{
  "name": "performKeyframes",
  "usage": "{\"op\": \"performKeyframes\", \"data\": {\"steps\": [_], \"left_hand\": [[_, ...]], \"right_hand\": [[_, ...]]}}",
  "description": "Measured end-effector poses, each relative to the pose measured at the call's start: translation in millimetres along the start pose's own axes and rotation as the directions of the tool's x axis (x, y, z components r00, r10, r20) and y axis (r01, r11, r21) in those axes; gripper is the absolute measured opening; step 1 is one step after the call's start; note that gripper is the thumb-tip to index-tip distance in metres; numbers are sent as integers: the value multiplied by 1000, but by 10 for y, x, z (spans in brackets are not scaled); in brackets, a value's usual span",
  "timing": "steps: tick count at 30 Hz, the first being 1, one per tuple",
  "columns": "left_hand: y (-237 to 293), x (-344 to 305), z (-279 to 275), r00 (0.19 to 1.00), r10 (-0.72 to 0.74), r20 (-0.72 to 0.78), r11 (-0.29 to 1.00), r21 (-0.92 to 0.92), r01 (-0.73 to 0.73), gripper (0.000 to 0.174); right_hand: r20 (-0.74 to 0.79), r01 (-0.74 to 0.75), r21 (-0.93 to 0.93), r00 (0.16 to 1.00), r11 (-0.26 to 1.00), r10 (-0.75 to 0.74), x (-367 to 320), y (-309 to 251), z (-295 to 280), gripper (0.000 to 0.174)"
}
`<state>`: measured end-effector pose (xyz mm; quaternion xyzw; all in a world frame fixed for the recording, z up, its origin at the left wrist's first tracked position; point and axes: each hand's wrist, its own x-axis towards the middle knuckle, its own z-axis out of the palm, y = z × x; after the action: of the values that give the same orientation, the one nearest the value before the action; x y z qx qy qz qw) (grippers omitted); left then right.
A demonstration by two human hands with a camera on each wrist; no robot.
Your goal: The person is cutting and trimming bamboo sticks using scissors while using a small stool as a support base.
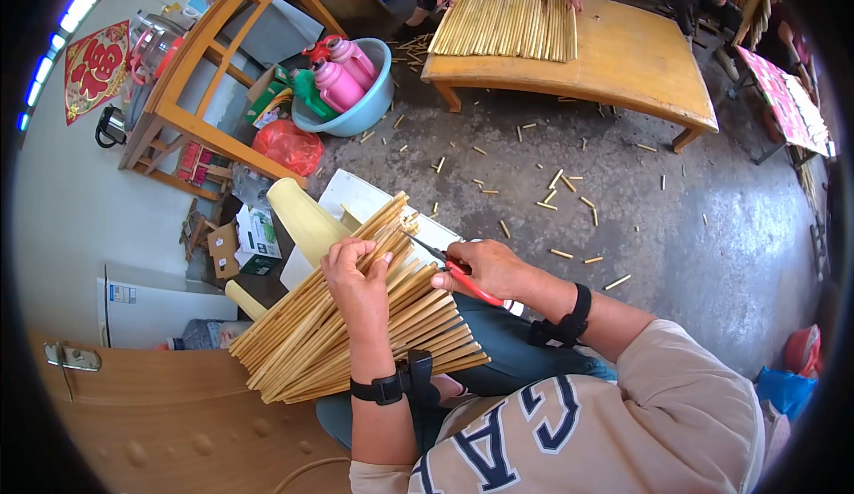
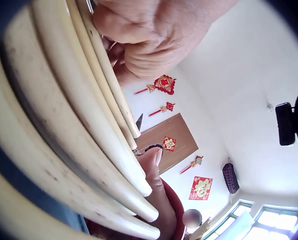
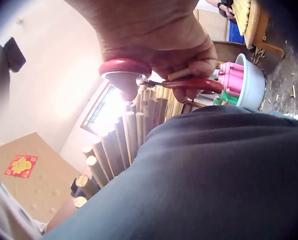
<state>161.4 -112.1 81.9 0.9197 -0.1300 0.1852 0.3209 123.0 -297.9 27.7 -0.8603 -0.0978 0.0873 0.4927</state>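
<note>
A row of pale plant stalks (image 1: 307, 334), joined side by side like a mat, lies across the person's lap. The left hand (image 1: 356, 282) grips it near its far end, thumb and fingers pinching the stalks. In the left wrist view, thick stalks (image 2: 64, 100) fill the left side beside the left hand (image 2: 149, 40). The right hand (image 1: 495, 270) holds red-handled scissors (image 1: 473, 283), whose dark blades point at the stalk ends just right of the left hand. The right wrist view shows the right hand (image 3: 159, 40) around the red handles (image 3: 125, 66), with a short stalk piece (image 3: 181, 73) by the fingers.
Short cut pieces (image 1: 550, 199) are scattered over the grey floor. A low wooden table (image 1: 623, 58) bears another stalk mat (image 1: 507, 23), with another person's hands on it. A blue basin (image 1: 382, 94) of pink and green bottles stands by a wooden frame (image 1: 209, 67).
</note>
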Motion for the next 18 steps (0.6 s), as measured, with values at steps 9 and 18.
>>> {"op": "performKeyframes", "data": {"steps": [9, 18], "left_hand": [[48, -64, 69, 999, 26, -47, 998, 58, -24, 25], [3, -138, 137, 996, 52, -76, 997, 61, -48, 25]], "right_hand": [[101, -75, -14, 992, 997, 76, 68, -177, -60, 77], [71, -56, -71, 996, 996, 61, 89, -129, 18, 78]]}}
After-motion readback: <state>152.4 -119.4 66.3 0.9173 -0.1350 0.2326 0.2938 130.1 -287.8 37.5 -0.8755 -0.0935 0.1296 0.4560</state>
